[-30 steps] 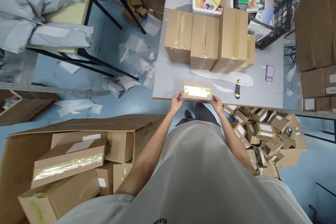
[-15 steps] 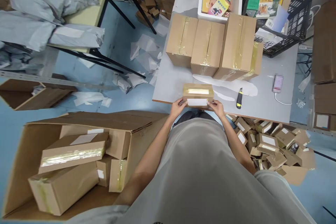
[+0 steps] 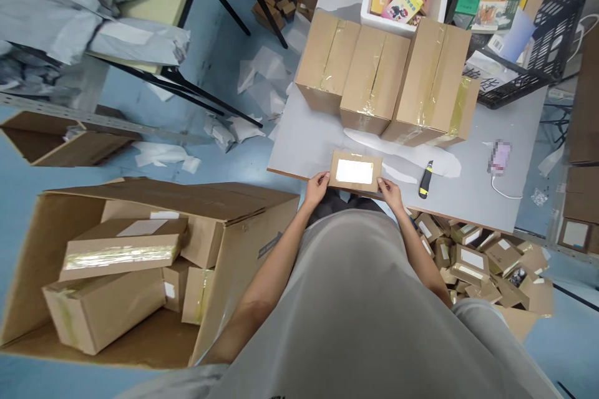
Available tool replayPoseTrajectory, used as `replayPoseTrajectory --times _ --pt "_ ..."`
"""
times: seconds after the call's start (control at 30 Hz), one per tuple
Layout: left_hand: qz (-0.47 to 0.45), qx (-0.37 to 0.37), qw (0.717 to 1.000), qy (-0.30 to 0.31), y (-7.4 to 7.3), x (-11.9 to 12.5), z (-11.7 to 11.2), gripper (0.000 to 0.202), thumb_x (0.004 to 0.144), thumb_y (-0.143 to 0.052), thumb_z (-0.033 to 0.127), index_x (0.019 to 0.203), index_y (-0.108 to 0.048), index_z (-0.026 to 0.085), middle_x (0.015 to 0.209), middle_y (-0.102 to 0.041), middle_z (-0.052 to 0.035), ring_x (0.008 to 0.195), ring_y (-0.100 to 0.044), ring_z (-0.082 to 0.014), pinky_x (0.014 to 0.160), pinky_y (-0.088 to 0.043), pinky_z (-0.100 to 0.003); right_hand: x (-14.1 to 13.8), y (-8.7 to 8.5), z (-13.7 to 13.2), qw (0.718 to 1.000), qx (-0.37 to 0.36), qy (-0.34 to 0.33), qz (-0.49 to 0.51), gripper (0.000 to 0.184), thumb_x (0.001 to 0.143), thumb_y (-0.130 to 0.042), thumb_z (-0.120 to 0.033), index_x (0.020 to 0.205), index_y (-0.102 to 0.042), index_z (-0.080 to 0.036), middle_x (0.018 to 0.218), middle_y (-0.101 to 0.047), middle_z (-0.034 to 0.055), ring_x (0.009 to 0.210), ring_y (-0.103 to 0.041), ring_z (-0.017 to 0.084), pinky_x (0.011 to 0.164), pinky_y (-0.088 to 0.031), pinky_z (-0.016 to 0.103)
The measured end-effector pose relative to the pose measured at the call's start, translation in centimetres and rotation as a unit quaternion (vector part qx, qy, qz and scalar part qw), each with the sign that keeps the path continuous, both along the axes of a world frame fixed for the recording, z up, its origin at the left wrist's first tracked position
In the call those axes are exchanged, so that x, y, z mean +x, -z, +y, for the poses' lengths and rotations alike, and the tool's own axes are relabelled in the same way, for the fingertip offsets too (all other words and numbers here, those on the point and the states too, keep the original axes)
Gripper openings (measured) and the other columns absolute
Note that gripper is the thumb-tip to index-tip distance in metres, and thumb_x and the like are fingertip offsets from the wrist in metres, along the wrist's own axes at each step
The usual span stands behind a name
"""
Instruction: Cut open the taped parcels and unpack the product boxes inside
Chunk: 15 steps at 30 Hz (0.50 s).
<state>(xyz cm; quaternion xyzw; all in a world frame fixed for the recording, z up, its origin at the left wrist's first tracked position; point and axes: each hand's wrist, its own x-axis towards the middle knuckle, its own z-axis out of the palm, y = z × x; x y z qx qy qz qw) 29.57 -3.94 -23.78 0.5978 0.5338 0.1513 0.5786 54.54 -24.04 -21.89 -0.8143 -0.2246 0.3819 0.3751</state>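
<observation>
A small cardboard box with a white label on its upward face is at the front edge of the grey table. My left hand grips its left end, fingers closed on the lower corner. On the opposite end, my right hand pinches the lower right corner. A black and yellow utility knife lies to the right of the box. Behind it are scraps of white backing paper and several taped cardboard boxes in a row.
A white bin and a black crate, both with books, stand at the back. A phone with a cable lies right. Lower left, a large carton holds boxes; many small boxes lie piled lower right. Grey parcels cover another table.
The small box has been turned in my hands: its labelled face now points up, and the taped side is out of sight. The view has shifted slightly.
</observation>
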Motion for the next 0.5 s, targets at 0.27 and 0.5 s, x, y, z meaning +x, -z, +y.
replayPoseTrajectory --times 0.27,0.5 --pt "-0.009 -0.003 1.000 -0.022 0.6 0.7 0.9 0.040 0.100 -0.066 0.053 0.111 -0.083 0.018 0.125 -0.087 -0.0159 0.123 -0.079 -0.0339 0.116 -0.061 -0.049 -0.4 -1.2 -2.4 0.999 -0.037 0.004 0.039 0.069 0.097 -0.075 -0.077 0.130 -0.086 -0.016 0.134 -0.086 0.0202 0.118 -0.084 0.034 0.111 -0.066 0.048" --pt "0.002 0.037 0.999 -0.032 2.4 3.9 3.0 0.034 0.102 -0.059 0.045 0.102 -0.079 0.018 0.115 -0.085 -0.0157 0.113 -0.078 -0.0322 0.111 -0.061 -0.045 0.6 -4.6 -4.7 0.994 -0.110 -0.017 0.012 0.052 0.102 -0.078 -0.058 0.135 -0.084 -0.018 0.130 -0.088 0.0172 0.108 -0.086 0.030 0.107 -0.067 0.045"
